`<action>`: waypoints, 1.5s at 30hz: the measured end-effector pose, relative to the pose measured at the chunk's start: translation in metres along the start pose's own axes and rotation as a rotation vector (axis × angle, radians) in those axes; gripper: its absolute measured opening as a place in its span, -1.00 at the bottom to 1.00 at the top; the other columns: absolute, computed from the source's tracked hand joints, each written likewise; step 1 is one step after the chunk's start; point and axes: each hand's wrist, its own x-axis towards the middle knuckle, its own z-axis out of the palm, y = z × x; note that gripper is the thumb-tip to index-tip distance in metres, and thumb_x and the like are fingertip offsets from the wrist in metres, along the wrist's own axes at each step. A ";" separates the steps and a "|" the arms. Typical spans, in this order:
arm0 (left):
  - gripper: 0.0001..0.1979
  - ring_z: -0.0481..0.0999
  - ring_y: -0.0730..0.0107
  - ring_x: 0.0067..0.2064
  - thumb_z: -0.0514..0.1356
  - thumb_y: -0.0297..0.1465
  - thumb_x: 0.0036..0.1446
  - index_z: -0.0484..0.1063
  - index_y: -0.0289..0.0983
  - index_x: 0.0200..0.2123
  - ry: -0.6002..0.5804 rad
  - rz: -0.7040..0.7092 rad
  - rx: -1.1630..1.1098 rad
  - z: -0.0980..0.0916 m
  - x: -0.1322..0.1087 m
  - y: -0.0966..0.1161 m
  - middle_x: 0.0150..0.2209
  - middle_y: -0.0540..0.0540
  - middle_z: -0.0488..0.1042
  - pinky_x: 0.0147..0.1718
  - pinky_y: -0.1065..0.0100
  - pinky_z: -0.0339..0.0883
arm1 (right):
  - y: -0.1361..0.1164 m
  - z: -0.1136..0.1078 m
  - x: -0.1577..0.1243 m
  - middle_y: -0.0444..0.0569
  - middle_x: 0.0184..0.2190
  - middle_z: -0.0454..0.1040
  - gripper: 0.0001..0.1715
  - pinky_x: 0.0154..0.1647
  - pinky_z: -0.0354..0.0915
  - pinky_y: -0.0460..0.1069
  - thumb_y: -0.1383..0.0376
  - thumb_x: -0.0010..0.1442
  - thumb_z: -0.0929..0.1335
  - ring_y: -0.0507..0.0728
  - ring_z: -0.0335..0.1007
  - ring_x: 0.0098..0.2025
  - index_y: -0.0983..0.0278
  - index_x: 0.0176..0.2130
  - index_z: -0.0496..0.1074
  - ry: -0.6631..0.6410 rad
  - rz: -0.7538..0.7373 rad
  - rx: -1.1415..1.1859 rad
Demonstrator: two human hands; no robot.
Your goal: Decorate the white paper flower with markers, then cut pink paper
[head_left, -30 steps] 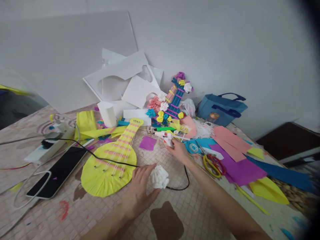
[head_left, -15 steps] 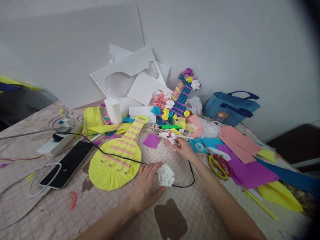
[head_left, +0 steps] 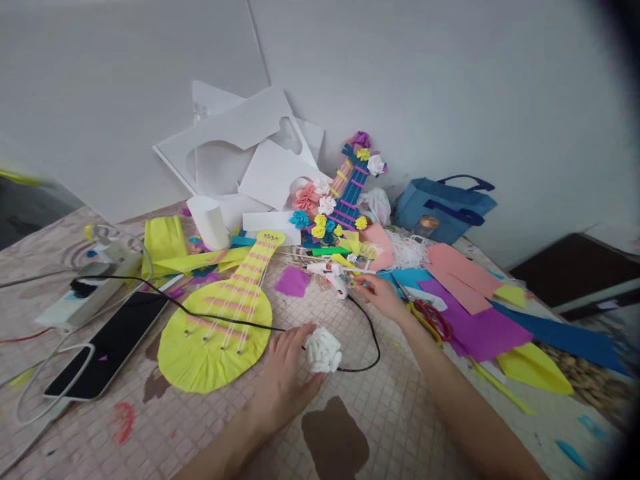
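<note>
My left hand [head_left: 284,375] lies on the table with thumb and fingers cupped round a white paper flower [head_left: 323,350]. My right hand [head_left: 384,297] is farther back, its fingertips pinched together just right of a white glue gun [head_left: 330,272] lying on the table; I cannot make out what they pinch. The gun's black cord [head_left: 367,333] loops between my hands and runs left over a yellow paper guitar [head_left: 215,330].
A phone [head_left: 107,347] and power strip [head_left: 83,295] lie at the left. Red-and-yellow scissors [head_left: 431,319] and purple paper sheets [head_left: 480,327] lie right of my right hand. A flower-decorated blue guitar [head_left: 351,193], white card cut-outs [head_left: 235,143] and a blue bag [head_left: 445,203] stand by the wall.
My right hand has come off the glue gun and shifted a little right, leaving the gun uncovered. My left hand stays on the white flower.
</note>
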 end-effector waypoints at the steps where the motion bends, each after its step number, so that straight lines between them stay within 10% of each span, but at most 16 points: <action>1: -0.26 0.38 0.02 0.10 0.23 -0.46 0.04 -0.06 -0.21 0.24 0.011 -0.002 0.002 -0.001 0.001 0.001 0.09 -0.28 0.38 0.01 -0.02 0.27 | 0.004 -0.008 0.002 -0.01 -0.39 0.54 -0.66 -0.46 0.26 -0.03 0.18 0.19 0.26 0.06 0.35 -0.55 0.31 -0.16 0.49 0.009 0.008 0.000; 9: -0.27 0.39 0.04 0.09 0.22 -0.46 0.06 -0.05 -0.19 0.24 0.026 -0.026 0.006 -0.007 0.000 0.012 0.08 -0.25 0.40 0.02 0.01 0.29 | 0.009 -0.056 0.075 -0.01 -0.43 0.54 -0.70 -0.41 0.29 -0.04 0.22 0.20 0.26 0.09 0.40 -0.47 0.34 -0.27 0.50 0.003 -0.050 -0.030; 18: -0.28 0.40 0.07 0.08 0.22 -0.46 0.08 -0.03 -0.18 0.25 0.035 -0.085 -0.018 -0.010 -0.008 0.011 0.08 -0.24 0.39 0.01 0.04 0.33 | -0.030 0.000 0.164 0.00 -0.16 0.52 -0.73 -0.13 0.33 -0.03 0.23 0.32 0.27 0.08 0.46 -0.16 0.37 -0.19 0.47 -0.171 -0.208 -0.093; 23: -0.28 0.42 0.08 0.05 0.21 -0.48 0.06 -0.02 -0.17 0.25 0.047 -0.095 -0.043 -0.014 -0.006 0.012 0.06 -0.23 0.41 -0.01 0.04 0.35 | -0.033 0.019 0.174 0.00 -0.38 0.58 -0.66 -0.27 0.20 -0.14 0.33 0.31 0.26 -0.02 0.45 -0.28 0.41 -0.46 0.44 -0.073 -0.241 -0.067; 45: -0.24 0.40 0.06 0.03 0.20 -0.49 0.01 -0.02 -0.18 0.26 -0.017 -0.083 -0.114 -0.002 -0.010 0.004 0.06 -0.23 0.40 -0.03 0.03 0.32 | -0.026 0.019 0.175 -0.07 -0.50 0.53 -0.82 -0.40 0.14 -0.10 0.39 0.24 0.32 -0.04 0.35 -0.50 0.32 -0.41 0.44 -0.010 -0.382 -0.119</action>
